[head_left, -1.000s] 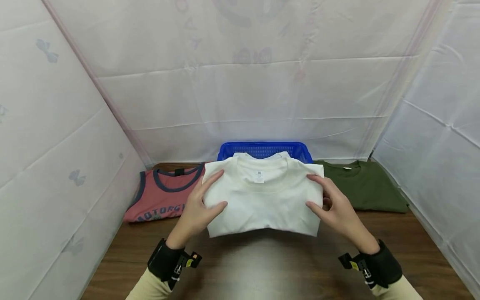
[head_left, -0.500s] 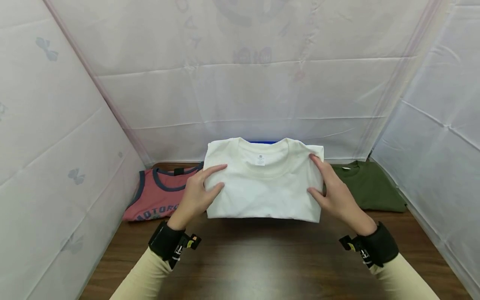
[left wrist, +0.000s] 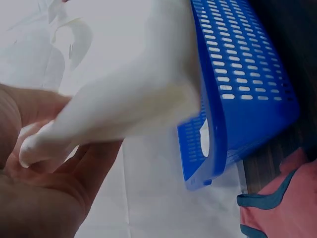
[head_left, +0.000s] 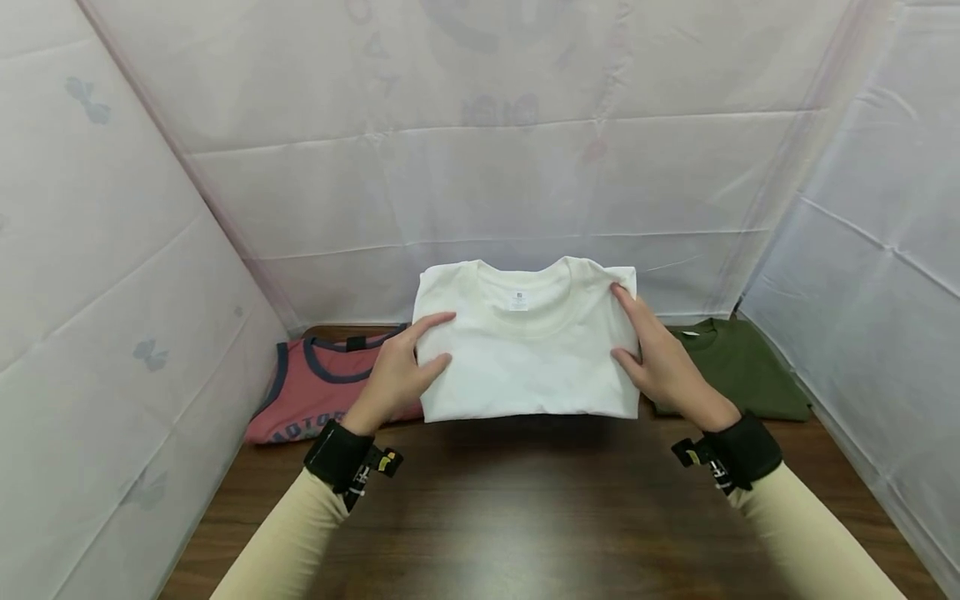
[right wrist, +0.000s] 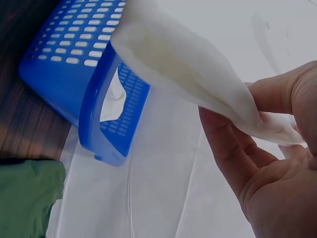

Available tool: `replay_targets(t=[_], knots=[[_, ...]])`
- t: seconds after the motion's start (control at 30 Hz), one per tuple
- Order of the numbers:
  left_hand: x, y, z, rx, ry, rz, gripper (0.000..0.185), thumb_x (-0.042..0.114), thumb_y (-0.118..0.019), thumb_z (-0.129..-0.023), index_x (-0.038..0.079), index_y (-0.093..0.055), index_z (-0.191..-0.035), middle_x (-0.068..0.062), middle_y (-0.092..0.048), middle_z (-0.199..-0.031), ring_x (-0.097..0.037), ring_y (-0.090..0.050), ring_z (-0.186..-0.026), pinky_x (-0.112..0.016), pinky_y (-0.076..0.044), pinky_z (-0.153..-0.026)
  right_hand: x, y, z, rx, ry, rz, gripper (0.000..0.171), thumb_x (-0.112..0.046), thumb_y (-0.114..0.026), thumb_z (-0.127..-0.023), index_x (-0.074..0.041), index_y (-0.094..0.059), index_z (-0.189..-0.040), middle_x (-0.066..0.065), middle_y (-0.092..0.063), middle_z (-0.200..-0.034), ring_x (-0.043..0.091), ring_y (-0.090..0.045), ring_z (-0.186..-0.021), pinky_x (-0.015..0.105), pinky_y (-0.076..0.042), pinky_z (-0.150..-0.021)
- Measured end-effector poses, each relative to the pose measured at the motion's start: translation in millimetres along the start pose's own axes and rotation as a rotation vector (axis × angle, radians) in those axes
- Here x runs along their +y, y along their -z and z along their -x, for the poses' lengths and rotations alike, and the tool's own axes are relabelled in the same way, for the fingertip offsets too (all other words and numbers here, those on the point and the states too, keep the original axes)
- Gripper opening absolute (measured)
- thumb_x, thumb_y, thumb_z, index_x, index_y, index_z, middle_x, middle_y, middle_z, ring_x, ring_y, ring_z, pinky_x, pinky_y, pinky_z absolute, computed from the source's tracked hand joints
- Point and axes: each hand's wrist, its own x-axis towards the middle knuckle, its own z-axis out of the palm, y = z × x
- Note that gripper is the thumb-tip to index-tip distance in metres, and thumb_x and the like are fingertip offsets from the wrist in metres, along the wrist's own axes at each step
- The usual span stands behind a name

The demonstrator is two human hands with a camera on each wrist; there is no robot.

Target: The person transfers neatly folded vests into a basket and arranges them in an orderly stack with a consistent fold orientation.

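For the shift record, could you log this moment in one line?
left hand: grips folded white T-shirt | right hand: grips it | shirt: over blue basket

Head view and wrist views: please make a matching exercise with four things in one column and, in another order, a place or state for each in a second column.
Things:
1. folded white T-shirt
2. red tank top
3. green T-shirt
4. blue basket

Places or states:
A. lies on the table, on the person's right
B. held up between both hands
C. perforated plastic, under the lifted garment
D. lies on the table, on the person's left

Pairs: 1-B, 2-D, 3-A, 4-C
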Motion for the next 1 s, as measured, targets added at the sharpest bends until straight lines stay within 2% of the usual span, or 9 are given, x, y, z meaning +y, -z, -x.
replay_targets(t=[0.1, 0.2, 0.33, 0.57, 0.73, 0.8, 0.87, 0.93, 1.0], knots=[[-1.1, 1.0, -4.9, -0.078, 0.025, 0.005, 0.069, 0.005, -0.070, -0.092, 0.029, -0.049, -0.153, -0.012, -0.061, -0.106, -0.013, -0.032, -0.048, -0.029, -0.035, -0.052, 5.4, -2.9, -6.0, 0.000, 0.003, -0.008, 0.093, 0.016, -0.067, -0.089, -0.003, -0.016, -0.164, 0.026, -0.023, -0.165, 0.047, -0.032, -0.145, 0.059, -0.039, -0.101], [-2.5, -0.2, -10.8, -0.114, 0.030, -0.001, 0.074, 0.002, -0.067, -0.091, 0.029, -0.044, -0.156, -0.010, -0.054, -0.091, -0.011, -0.025, -0.048, -0.028, -0.032, -0.050, 11.6, -6.4, -8.5, -0.005, -0.007, -0.012, 0.092, 0.017, -0.065, -0.089, -0.002, -0.015, -0.164, 0.027, -0.022, -0.164, 0.046, -0.029, -0.147, 0.060, -0.036, -0.105], [-5.2, -4.2, -20.1, -0.102, 0.023, -0.031, 0.074, -0.001, -0.067, -0.091, 0.026, -0.044, -0.156, -0.006, -0.041, -0.077, -0.009, -0.023, -0.047, -0.028, -0.031, -0.049, 19.0, -9.5, -13.4, -0.012, -0.016, -0.013, 0.090, 0.016, -0.063, -0.090, -0.002, -0.015, -0.164, 0.028, -0.021, -0.165, 0.046, -0.027, -0.148, 0.060, -0.037, -0.104], [-8.8, -9.6, -33.4, -0.061, 0.052, -0.043, 0.068, -0.003, -0.069, -0.090, 0.018, -0.050, -0.151, -0.007, -0.044, -0.074, -0.015, -0.032, -0.051, -0.029, -0.033, -0.051, 30.2, -12.9, -28.4, -0.066, -0.024, -0.030, 0.089, 0.018, -0.060, -0.090, -0.002, -0.015, -0.164, 0.028, -0.022, -0.164, 0.045, -0.026, -0.149, 0.061, -0.035, -0.109], [-14.7, -14.0, -39.7, -0.048, 0.055, -0.040, 0.063, -0.004, -0.068, -0.090, 0.016, -0.053, -0.148, -0.002, -0.035, -0.066, -0.016, -0.032, -0.050, -0.028, -0.032, -0.049, 35.5, -15.2, -35.3, -0.094, -0.054, -0.046, 0.088, 0.019, -0.057, -0.089, -0.003, -0.016, -0.164, 0.028, -0.025, -0.163, 0.044, -0.028, -0.148, 0.059, -0.034, -0.111], [-16.4, -15.7, -42.6, -0.041, 0.053, -0.034, 0.060, -0.004, -0.067, -0.090, 0.015, -0.055, -0.146, -0.001, -0.033, -0.064, -0.015, -0.030, -0.050, -0.029, -0.031, -0.051, 38.2, -15.9, -37.3, -0.096, -0.074, -0.040, 0.085, 0.018, -0.056, -0.090, -0.004, -0.019, -0.164, 0.028, -0.035, -0.157, 0.042, -0.048, -0.131, 0.054, -0.042, -0.101], [-17.1, -17.6, -46.3, -0.029, 0.041, -0.034, 0.056, -0.003, -0.068, -0.091, 0.013, -0.058, -0.143, -0.001, -0.031, -0.062, -0.016, -0.028, -0.052, -0.030, -0.030, -0.053, 40.9, -16.8, -38.7, -0.103, -0.096, -0.028, 0.078, 0.016, -0.056, -0.092, -0.004, -0.027, -0.162, 0.028, -0.044, -0.151, 0.033, -0.059, -0.092, 0.046, -0.046, -0.082], [-17.6, -19.4, -50.0, -0.017, 0.026, -0.034, 0.051, -0.002, -0.067, -0.092, 0.011, -0.061, -0.140, 0.000, -0.030, -0.062, -0.016, -0.027, -0.053, -0.031, -0.029, -0.055, 43.4, -18.1, -40.1, -0.115, -0.118, -0.016, 0.065, 0.014, -0.054, -0.095, -0.003, -0.040, -0.157, 0.028, -0.058, -0.133, 0.020, -0.042, -0.060, 0.038, -0.038, -0.065], [-18.0, -20.9, -53.2, -0.006, 0.019, -0.033, 0.048, -0.001, -0.067, -0.092, 0.010, -0.063, -0.138, 0.000, -0.031, -0.063, -0.017, -0.027, -0.054, -0.032, -0.028, -0.057, 45.1, -19.8, -40.9, -0.129, -0.137, -0.006, 0.053, 0.011, -0.053, -0.097, -0.002, -0.053, -0.149, 0.026, -0.064, -0.120, 0.013, -0.020, -0.051, 0.035, -0.029, -0.058]])
